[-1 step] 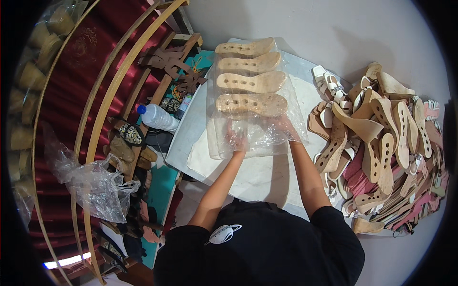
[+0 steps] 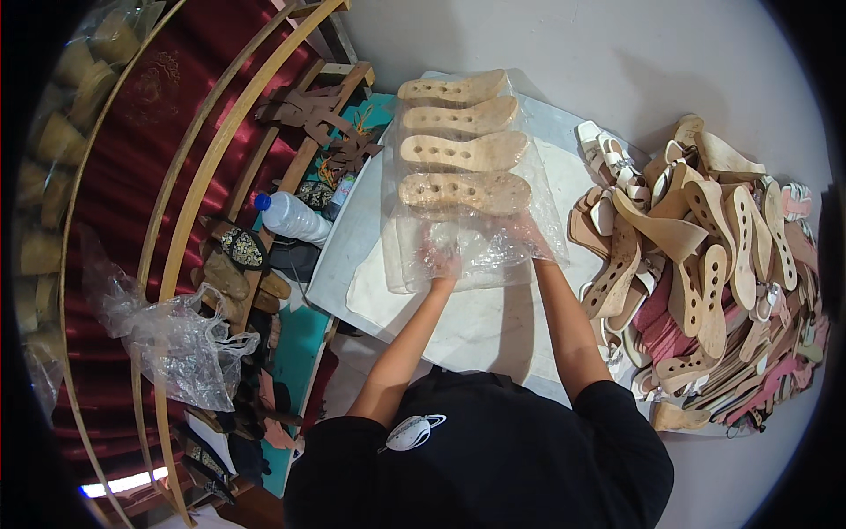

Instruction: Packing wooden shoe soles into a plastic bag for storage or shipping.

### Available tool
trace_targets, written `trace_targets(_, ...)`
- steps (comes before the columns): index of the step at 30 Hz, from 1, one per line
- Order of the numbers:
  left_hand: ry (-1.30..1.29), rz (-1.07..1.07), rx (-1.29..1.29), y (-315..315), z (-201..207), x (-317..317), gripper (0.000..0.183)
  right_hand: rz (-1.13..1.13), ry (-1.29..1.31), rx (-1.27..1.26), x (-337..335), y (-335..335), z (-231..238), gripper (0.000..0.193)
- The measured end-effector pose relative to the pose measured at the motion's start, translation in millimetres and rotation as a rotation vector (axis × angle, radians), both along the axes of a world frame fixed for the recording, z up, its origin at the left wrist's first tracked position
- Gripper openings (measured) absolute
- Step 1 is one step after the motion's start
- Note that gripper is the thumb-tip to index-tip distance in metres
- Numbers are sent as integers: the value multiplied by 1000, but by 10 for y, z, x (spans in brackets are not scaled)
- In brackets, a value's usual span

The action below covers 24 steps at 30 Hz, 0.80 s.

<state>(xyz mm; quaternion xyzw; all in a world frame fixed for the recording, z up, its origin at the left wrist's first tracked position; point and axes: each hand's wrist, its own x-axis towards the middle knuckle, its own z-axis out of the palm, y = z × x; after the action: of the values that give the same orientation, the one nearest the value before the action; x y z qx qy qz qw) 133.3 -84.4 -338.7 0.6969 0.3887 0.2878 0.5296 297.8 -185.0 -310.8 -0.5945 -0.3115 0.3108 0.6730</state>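
Observation:
Several pale wooden shoe soles, each with a row of round holes, lie crosswise one behind another inside a clear plastic bag on the table. Both hands reach into the bag's near end. My left hand sits just below the nearest wooden sole. By that sole's right end, my right hand reaches up to its lower edge. Glare and folds of the plastic blur the fingers of both hands, so their grip is unclear.
On the right of the white-covered table rises a heap of wedge soles and sandals. At the left stand a water bottle, a wooden rack with shoes, and a crumpled plastic bag. A wall closes the back.

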Motion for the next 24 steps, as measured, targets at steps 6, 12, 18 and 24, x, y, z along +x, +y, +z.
trace_targets(6,140,-242,451,-279,94,-134,75,-307,-403,-103,-152,-5,-121,81)
trace_targets(12,338,-390,520,-550,337,-437,71,-289,-170,-90,-957,-422,-82,77)
trace_targets(18,220,-506,628,-744,458,-689,71,-297,-235,-133,-1501,-1052,172,40)
trace_targets(24,54,-586,659,-942,547,-738,40,-546,-299,-165,-1680,-1444,297,14)
